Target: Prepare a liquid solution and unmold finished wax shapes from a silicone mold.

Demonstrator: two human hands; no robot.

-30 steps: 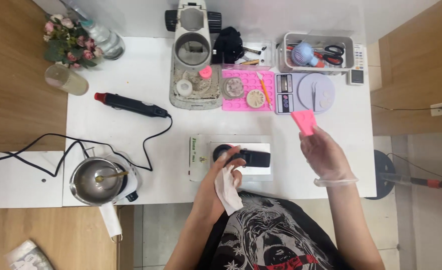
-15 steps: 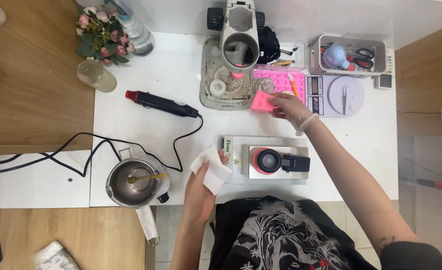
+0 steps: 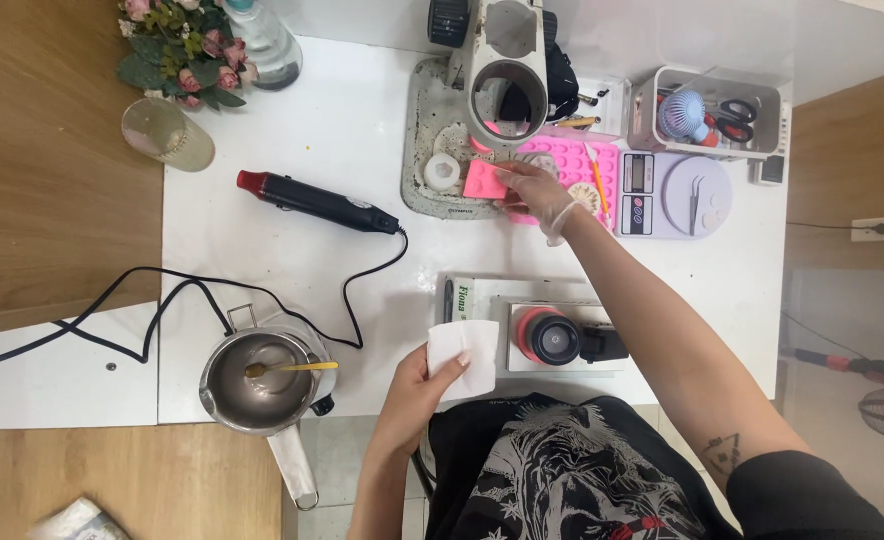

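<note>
My right hand (image 3: 539, 193), in a thin clear glove, reaches across the white table (image 3: 362, 120) and holds a small pink block (image 3: 485, 180) at the base plate of the microscope (image 3: 502, 60). Right beside it lies a pink silicone mould tray (image 3: 574, 163). My left hand (image 3: 417, 390) is near the table's front edge and grips a folded white paper tissue (image 3: 465, 355). Next to the tissue stands a black device with a red round top (image 3: 552, 336) on a white block.
A black heat tool with a red tip (image 3: 312, 202) and its cable (image 3: 162, 300) lie at the middle left. A metal melting pot with a stick in it (image 3: 259, 380) is at the front left. A digital scale (image 3: 674, 193), a clear organiser box (image 3: 712, 112), a glass (image 3: 167, 133) and flowers (image 3: 182, 45) stand at the back.
My right hand has carried the pink block from above the scale leftwards to the microscope base. My left hand has lifted off the black device and moved left with the tissue.
</note>
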